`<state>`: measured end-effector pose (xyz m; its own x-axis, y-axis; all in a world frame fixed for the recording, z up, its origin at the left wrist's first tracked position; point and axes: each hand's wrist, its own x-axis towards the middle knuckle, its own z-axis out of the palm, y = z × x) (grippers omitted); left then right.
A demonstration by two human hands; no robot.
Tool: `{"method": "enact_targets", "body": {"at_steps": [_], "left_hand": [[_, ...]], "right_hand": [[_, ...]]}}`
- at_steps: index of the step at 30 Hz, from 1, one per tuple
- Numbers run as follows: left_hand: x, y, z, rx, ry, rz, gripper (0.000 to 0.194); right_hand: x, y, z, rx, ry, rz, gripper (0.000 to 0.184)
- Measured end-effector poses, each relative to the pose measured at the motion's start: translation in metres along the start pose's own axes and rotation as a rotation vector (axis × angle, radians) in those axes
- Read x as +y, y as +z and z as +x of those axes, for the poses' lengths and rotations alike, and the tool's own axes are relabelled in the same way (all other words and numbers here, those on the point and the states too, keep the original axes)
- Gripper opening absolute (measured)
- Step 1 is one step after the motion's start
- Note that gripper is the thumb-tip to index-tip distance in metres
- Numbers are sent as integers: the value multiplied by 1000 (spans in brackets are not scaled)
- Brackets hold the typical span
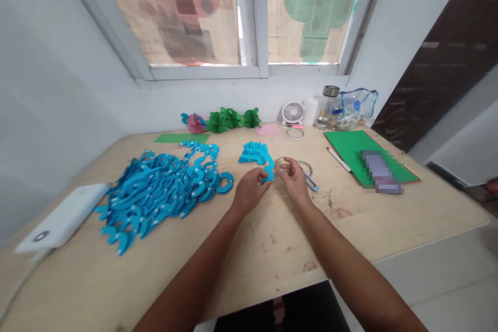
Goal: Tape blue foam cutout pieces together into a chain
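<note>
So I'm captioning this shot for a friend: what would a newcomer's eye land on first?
The big heap of blue cut-outs on the left of the wooden table stands out first. Right of it, the left hand and right hand meet beside a smaller blue bunch. Behind them, green paper puffs line the table's back edge.

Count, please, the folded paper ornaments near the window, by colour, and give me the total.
Green paper ornaments: 3
Pink-and-blue paper ornament: 1
Total: 4
</note>
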<state>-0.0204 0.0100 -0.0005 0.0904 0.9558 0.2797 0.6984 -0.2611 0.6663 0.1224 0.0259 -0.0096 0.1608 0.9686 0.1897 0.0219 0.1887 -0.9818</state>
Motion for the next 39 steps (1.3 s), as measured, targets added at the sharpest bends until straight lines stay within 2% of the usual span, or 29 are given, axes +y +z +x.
{"method": "enact_targets", "body": {"at_steps": [6, 9, 12, 16, 21, 25, 29, 34, 39], "left_hand": [[18, 7, -22, -7, -17, -207, 13], [17, 9, -23, 65, -102, -393, 13], [15, 7, -18, 174, -222, -683, 22], [14, 4, -13, 214, -349, -935, 34], [18, 3, -14, 253, -378, -976, 21], [17, 1, -16, 256, -438, -1015, 24], [8, 0, -14, 320, -482, -1059, 26], [0, -1, -13, 298, -508, -1040, 24], [5, -3, -17, 259, -465, -958, 22]], "right_hand": [[-4, -2, -1, -41, 42, 62, 50], [-7, -1, -3, -60, 38, 56, 52], [-9, 0, -4, -129, 17, 55, 53], [-8, 3, -7, -253, 12, 61, 54], [-3, 7, -10, -337, 14, 47, 53], [0, 11, -12, -363, 36, 44, 53], [-4, 10, -12, -363, 47, 74, 50], [-17, 5, -13, -415, 87, 178, 35], [-18, 6, -16, -491, 199, 208, 22]]}}
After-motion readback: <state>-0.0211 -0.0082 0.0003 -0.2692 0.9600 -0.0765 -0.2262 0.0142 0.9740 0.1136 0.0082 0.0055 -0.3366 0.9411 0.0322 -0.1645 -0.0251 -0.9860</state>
